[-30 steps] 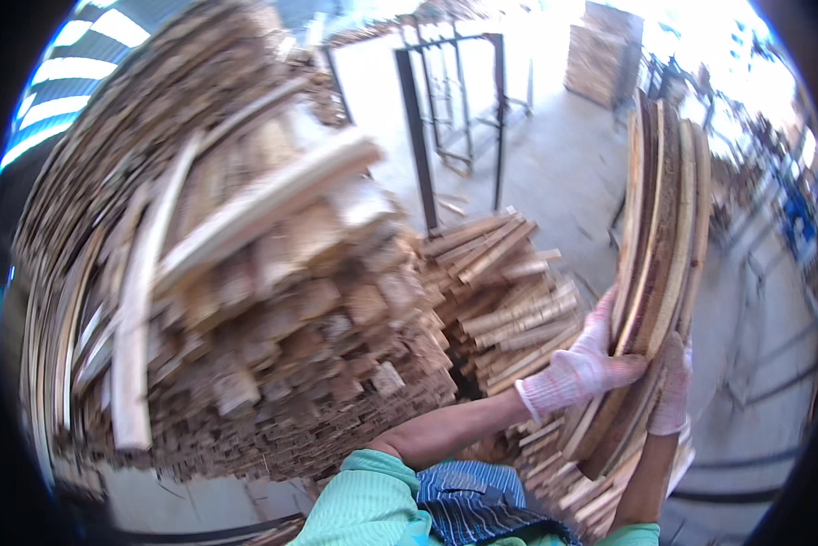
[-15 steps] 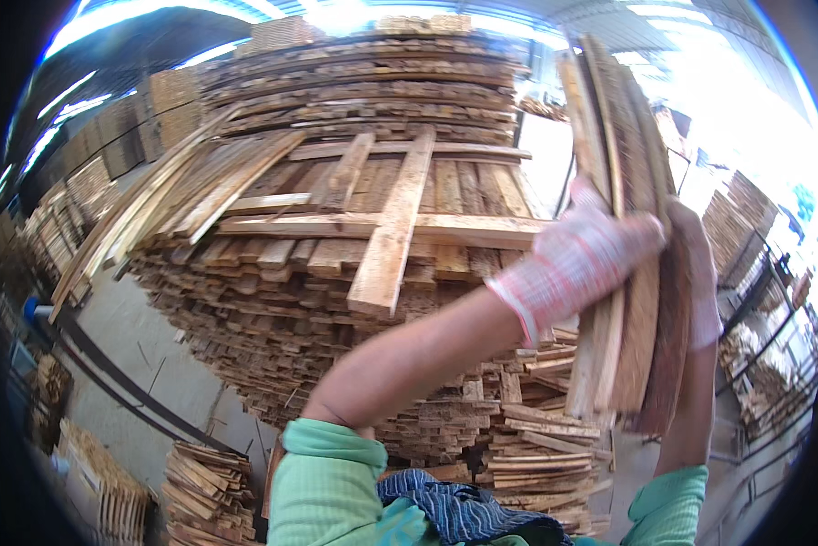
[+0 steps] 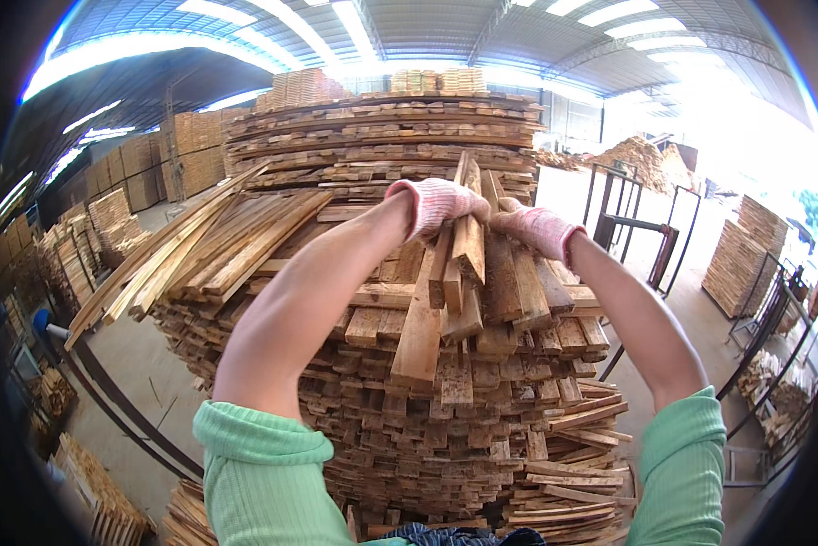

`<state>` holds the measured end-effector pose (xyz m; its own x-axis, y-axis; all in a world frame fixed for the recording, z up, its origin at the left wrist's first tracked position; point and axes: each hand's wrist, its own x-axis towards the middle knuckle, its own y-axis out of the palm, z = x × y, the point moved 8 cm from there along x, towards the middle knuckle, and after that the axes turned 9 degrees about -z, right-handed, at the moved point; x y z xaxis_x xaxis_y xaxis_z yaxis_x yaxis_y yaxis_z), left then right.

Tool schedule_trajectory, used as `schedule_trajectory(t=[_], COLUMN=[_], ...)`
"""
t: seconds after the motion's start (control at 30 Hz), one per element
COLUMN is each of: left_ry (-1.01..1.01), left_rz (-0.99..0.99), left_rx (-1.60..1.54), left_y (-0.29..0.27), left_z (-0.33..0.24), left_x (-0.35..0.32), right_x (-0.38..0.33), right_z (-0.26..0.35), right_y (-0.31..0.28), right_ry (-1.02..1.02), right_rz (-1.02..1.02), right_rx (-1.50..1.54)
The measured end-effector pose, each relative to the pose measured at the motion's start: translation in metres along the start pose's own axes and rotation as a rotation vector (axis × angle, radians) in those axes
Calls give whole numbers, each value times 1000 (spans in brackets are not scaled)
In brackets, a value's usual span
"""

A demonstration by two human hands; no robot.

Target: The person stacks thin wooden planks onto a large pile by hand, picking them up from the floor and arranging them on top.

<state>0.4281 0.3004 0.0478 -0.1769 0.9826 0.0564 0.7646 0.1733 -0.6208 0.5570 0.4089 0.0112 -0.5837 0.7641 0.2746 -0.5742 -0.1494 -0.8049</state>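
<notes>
Both arms reach forward over a tall stack of wooden planks [image 3: 400, 446]. My left hand [image 3: 440, 204], in a pinkish-white knit glove, is closed round the upper part of some narrow wooden planks [image 3: 468, 250]. Close beside it, my right hand [image 3: 538, 229], gloved the same way, grips more planks [image 3: 527, 282] of this bundle. The bundle lies fanned out on top of the stack, its near ends pointing toward me. Fingertips of both hands are partly hidden by wood and gloves. A crosswise plank [image 3: 382, 296] runs beneath.
Loose long boards [image 3: 236, 241] lie slanted on the stack's left and overhang its edge. Behind rises another high pile of boards [image 3: 382, 127]. Shorter pieces [image 3: 568, 491] are heaped low at the near right. Metal frames [image 3: 641, 223] stand to the right, a dark rail [image 3: 109, 400] at left.
The bundle, held upright at the right before, has come left and down onto the stack. Its planks have spread apart, and both hands moved left with it.
</notes>
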Motion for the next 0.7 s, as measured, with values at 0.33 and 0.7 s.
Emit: schedule_trajectory(t=[0.33,0.7], left_ry=[-9,-357], left_rz=[-158,-252], left_rx=[-380,876], left_y=[-123,-193], left_z=[70,181], left_x=[-59,-42], right_x=[22,22], right_z=[55,46], right_y=[8,-3], right_ry=[-449,66], right_rz=[157,172], right_rx=[-1050,-626])
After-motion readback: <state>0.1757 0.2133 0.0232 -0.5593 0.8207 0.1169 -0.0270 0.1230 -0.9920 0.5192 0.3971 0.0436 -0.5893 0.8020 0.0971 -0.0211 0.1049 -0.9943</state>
